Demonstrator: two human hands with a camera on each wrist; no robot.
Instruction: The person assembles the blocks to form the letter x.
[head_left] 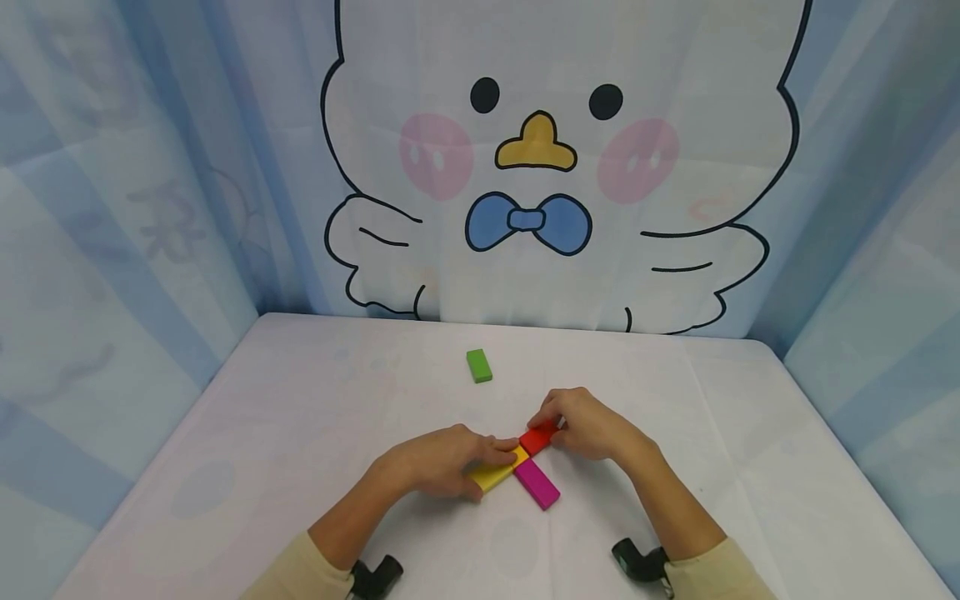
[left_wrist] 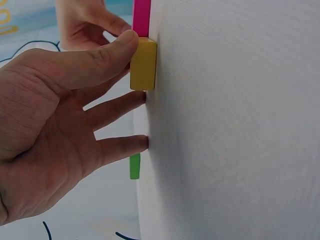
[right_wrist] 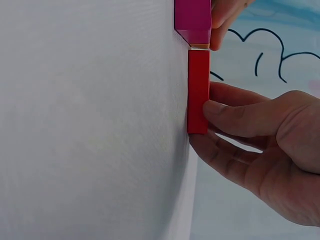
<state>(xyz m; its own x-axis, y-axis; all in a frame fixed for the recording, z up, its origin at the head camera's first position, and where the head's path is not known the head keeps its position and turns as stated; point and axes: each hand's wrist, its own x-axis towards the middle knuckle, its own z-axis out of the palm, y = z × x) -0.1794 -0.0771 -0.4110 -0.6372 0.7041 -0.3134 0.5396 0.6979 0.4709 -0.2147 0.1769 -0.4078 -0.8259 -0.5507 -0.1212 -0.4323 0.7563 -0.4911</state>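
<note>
Flat on the table lies a yellow block [head_left: 492, 477], pinched between the thumb and fingers of my left hand [head_left: 441, 460]. The left wrist view shows two other fingers of that hand spread, tips at the tabletop. My right hand [head_left: 591, 423] holds a red block [right_wrist: 198, 92] by its outer end, thumb on one side and fingers on the other. The red block's inner end meets the yellow block's end, roughly in line. A magenta block [head_left: 537, 485] angles toward me from that joint, touched by neither hand. Part of the yellow block is hidden under the left hand.
A green block [head_left: 479, 366] lies apart, farther back on the white-covered table [head_left: 315, 400]. Behind the table hangs a curtain [head_left: 525, 275] with a cartoon bird; more curtain stands at both sides. Black wrist-worn devices [head_left: 641, 560] show near both sleeves.
</note>
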